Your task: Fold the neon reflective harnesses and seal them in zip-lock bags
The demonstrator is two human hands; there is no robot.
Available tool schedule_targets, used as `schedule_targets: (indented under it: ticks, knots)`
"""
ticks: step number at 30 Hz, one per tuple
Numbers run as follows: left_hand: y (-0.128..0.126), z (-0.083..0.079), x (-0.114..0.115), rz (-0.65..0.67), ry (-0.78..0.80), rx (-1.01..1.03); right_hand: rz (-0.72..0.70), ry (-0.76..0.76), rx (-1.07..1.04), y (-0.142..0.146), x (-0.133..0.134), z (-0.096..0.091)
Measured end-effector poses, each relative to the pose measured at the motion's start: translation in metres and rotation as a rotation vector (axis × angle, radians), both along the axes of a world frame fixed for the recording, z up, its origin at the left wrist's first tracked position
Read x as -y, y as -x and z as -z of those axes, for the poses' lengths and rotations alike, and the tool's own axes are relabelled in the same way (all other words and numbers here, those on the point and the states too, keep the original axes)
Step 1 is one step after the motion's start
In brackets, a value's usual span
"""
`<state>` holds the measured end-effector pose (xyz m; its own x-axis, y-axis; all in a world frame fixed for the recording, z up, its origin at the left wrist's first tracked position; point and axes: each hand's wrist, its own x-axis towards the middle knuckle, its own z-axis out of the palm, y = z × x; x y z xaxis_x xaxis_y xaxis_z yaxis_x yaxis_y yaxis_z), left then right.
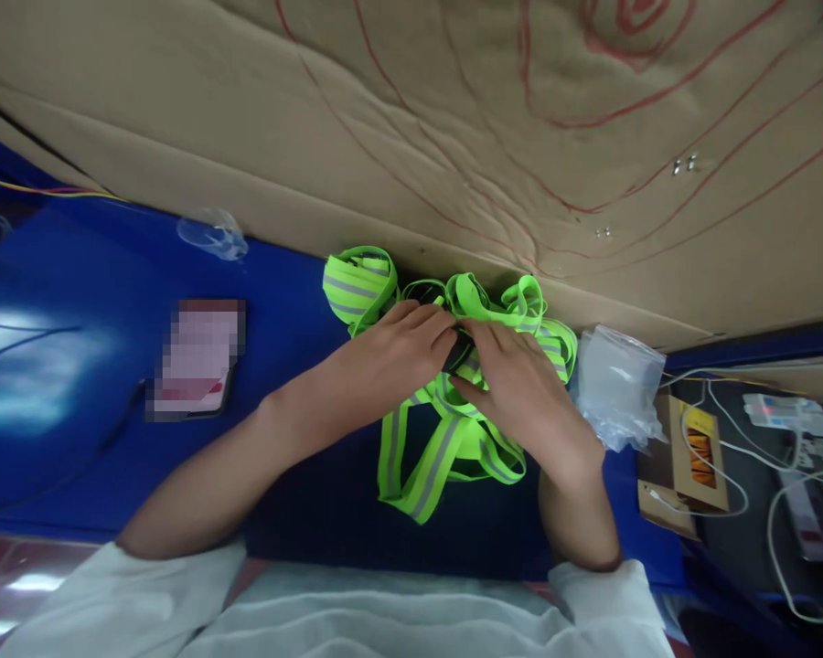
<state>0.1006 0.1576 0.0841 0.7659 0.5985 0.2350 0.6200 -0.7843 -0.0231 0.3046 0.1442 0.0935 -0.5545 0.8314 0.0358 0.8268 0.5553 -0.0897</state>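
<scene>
L hand [394, 356] & R hand [518, 388] meet mid-scene, fingers [431, 322] curled, tips touching; forearms bare, angling inward from near side.

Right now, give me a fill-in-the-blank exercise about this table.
1. The left hand and right hand both touch a bundle of neon ____ straps.
2. The table is coloured ____.
3. The phone lies on the ____ side of the straps.
4. The plastic bags lie nearest the ____ hand.
Missing words: green, blue, left, right.
</scene>
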Motion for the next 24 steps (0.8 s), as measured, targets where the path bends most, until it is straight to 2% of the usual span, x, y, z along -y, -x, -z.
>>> schedule_targets:
  ticks: [4, 8, 13, 18, 21, 24]
  knots:
    - [0.002, 0.000, -0.003, 0.033, -0.090, -0.005, -0.007, -0.037, -0.028, 0.006, -0.001, 0.005]
    - [0.002, -0.005, -0.004, -0.001, -0.061, 0.009, -0.022, -0.039, -0.015, 0.005, -0.002, 0.005]
    - [0.006, -0.010, -0.001, -0.029, 0.059, 0.110, -0.038, -0.051, -0.147, -0.014, 0.002, -0.004]
    - [0.008, -0.018, 0.010, 0.072, 0.035, 0.216, -0.066, -0.058, -0.227, -0.030, 0.019, -0.016]
    - [0.007, -0.022, 0.020, 0.111, 0.007, 0.184, -0.064, -0.030, -0.220, -0.034, 0.030, -0.022]
    - [0.014, -0.024, 0.026, 0.061, 0.044, 0.114, -0.013, -0.012, -0.188, -0.049, 0.036, -0.028]
